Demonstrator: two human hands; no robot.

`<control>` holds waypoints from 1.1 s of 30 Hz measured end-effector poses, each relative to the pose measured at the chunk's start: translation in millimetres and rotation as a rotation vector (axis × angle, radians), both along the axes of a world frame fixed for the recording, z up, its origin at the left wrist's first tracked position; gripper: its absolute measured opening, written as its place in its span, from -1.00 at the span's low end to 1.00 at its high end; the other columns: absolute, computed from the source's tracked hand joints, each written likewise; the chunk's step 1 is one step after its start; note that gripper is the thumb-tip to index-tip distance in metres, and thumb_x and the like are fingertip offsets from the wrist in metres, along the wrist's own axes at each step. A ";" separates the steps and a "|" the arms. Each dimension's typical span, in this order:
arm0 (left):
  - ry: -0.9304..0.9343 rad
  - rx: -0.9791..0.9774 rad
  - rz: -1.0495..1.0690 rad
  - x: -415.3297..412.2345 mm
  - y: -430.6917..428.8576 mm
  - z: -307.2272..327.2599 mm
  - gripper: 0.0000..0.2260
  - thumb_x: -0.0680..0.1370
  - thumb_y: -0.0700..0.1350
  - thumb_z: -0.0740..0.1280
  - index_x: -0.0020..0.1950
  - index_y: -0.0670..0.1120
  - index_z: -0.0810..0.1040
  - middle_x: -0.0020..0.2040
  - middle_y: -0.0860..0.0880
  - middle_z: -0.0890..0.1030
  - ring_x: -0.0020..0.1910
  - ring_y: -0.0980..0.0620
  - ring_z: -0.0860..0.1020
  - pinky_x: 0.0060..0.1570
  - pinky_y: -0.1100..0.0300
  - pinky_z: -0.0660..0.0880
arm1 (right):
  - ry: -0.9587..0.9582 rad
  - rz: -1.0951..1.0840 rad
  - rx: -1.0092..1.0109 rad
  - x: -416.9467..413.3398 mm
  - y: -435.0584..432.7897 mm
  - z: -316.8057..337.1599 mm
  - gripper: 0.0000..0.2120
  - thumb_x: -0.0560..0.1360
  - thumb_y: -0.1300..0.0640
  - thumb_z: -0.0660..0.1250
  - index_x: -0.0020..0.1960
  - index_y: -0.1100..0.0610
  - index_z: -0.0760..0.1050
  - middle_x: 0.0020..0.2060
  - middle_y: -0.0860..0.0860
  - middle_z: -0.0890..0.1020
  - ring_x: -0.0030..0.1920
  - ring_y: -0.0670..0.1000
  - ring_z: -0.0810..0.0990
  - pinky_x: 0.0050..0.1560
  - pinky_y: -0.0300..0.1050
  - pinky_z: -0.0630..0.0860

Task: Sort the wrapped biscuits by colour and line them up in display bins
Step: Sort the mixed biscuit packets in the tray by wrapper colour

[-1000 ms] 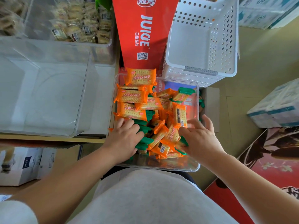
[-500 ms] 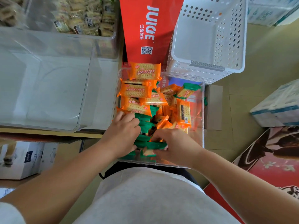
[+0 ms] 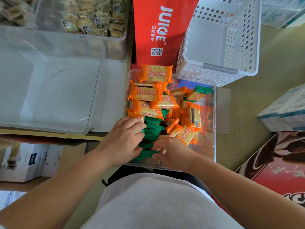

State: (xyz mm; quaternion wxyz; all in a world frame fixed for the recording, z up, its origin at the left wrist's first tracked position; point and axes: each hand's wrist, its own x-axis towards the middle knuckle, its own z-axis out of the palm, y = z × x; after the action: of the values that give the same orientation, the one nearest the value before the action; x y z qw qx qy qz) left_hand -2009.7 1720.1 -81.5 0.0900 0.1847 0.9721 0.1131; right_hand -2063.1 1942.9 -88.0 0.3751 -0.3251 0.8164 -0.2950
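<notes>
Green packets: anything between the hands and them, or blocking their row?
Nothing visible. The left hand and right hand both hold the green packets lined at the clear bin's near left. One stray green packet lies far right on the orange packets, which sit between it and the row.

Orange packets (image 3: 145, 93) crowd the clear bin (image 3: 214, 129), leaving its near-right corner free.
</notes>
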 end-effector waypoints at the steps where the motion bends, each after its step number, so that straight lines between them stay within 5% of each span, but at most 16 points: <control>1: -0.001 0.003 0.009 0.0 0.4 -0.3 -0.67 0.39 0.05 0.53 0.06 -0.11 0.70 0.26 -0.06 0.60 0.36 -0.11 0.44 0.36 -0.02 0.21 | 0.001 0.012 -0.016 1.1 -0.5 1.5 -0.87 0.53 0.14 0.45 0.05 0.14 0.65 -0.03 0.00 0.60 -0.12 -0.02 0.59 -0.03 -0.07 0.57; 7: 0.028 0.042 0.028 -0.3 -1.9 -3.5 -0.66 0.42 0.04 0.53 0.10 -0.11 0.70 0.26 -0.06 0.59 0.33 -0.12 0.46 0.33 -0.02 0.26 | 0.091 -0.035 -0.035 7.0 2.0 -2.0 -0.82 0.52 0.17 0.45 0.10 0.18 0.66 -0.02 0.03 0.62 -0.11 0.03 0.62 -0.06 -0.10 0.58; 10: 0.030 0.045 0.001 -2.2 1.2 -6.8 -0.62 0.40 0.02 0.55 0.16 -0.09 0.67 0.25 -0.06 0.59 0.30 -0.13 0.46 0.31 -0.06 0.33 | 0.244 0.007 0.090 3.5 1.8 -8.8 -0.80 0.52 0.04 0.43 0.10 0.10 0.66 -0.02 0.00 0.61 -0.08 0.11 0.62 -0.15 0.05 0.59; 13: 0.035 0.063 0.020 -6.2 5.7 -3.0 -0.52 0.40 0.02 0.56 0.28 -0.08 0.62 0.23 -0.07 0.60 0.29 -0.15 0.49 0.27 -0.13 0.41 | 0.269 0.045 0.112 2.7 4.4 -5.4 -0.72 0.49 -0.09 0.46 0.04 0.11 0.64 -0.08 -0.01 0.61 -0.16 0.10 0.62 -0.23 0.00 0.56; 17: 0.062 0.078 -0.105 -13.6 22.1 3.4 -0.55 0.45 0.09 0.50 0.29 -0.05 0.61 0.25 -0.06 0.61 0.33 -0.15 0.49 0.30 -0.17 0.40 | 0.261 -0.309 0.077 -9.4 26.0 7.4 -0.68 0.59 -0.09 0.31 -0.17 0.11 0.64 -0.29 -0.03 0.64 -0.31 -0.02 0.57 -0.29 -0.06 0.53; 21: -0.070 -0.064 -0.354 -21.6 45.2 3.7 -0.62 0.41 0.18 0.50 0.17 0.06 0.66 0.30 -0.06 0.58 0.30 -0.11 0.49 0.26 -0.16 0.38 | 0.083 0.038 0.449 -22.0 45.9 21.9 -0.75 0.60 -0.03 0.28 0.21 -0.05 0.64 0.11 -0.09 0.69 0.08 -0.03 0.64 0.11 -0.10 0.57; 24: -0.145 -0.131 -0.371 -29.5 49.4 -2.5 -0.68 0.53 0.15 0.40 0.20 0.04 0.64 0.35 -0.07 0.49 0.36 -0.11 0.39 0.31 -0.15 0.27 | 0.105 0.200 0.381 -15.9 46.4 21.0 -0.59 0.58 -0.01 0.33 0.42 -0.14 0.47 0.33 -0.12 0.55 0.33 -0.04 0.47 0.33 -0.07 0.44; 29: -0.183 -0.128 -0.399 -32.7 35.0 -4.3 -0.69 0.41 0.19 0.50 0.09 0.11 0.70 0.16 0.01 0.64 0.24 -0.07 0.52 0.15 -0.09 0.42 | 0.461 -0.231 0.127 -29.7 47.9 12.6 -0.76 0.44 0.01 0.51 0.06 0.06 0.63 0.06 0.02 0.58 0.11 0.11 0.51 0.05 0.15 0.58; 31: -0.174 -0.124 -0.396 -30.4 31.1 -5.6 -0.65 0.38 0.21 0.53 0.11 0.14 0.69 0.15 0.02 0.65 0.22 -0.06 0.55 0.14 -0.08 0.46 | 0.464 -0.305 0.206 -42.1 45.1 7.4 -0.56 0.47 -0.11 0.47 0.27 0.05 0.55 0.28 0.09 0.49 0.31 0.19 0.42 0.28 0.16 0.48; 33: -0.157 -0.104 -0.398 -28.9 29.2 -7.5 -0.64 0.40 0.21 0.51 0.16 0.17 0.66 0.16 0.03 0.63 0.22 -0.05 0.54 0.20 -0.07 0.42 | 0.381 -0.273 0.362 -55.1 40.3 -2.4 -0.29 0.47 -0.27 0.39 0.51 -0.02 0.29 0.55 0.16 0.19 0.56 0.28 0.09 0.53 0.24 0.19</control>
State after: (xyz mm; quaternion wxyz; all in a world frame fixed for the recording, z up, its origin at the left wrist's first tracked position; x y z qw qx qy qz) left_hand -2038.6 1749.3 -89.0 0.1954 0.3587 0.9110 0.0567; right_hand -2118.3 1983.2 -90.4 0.2237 -0.1895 0.9477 -0.1259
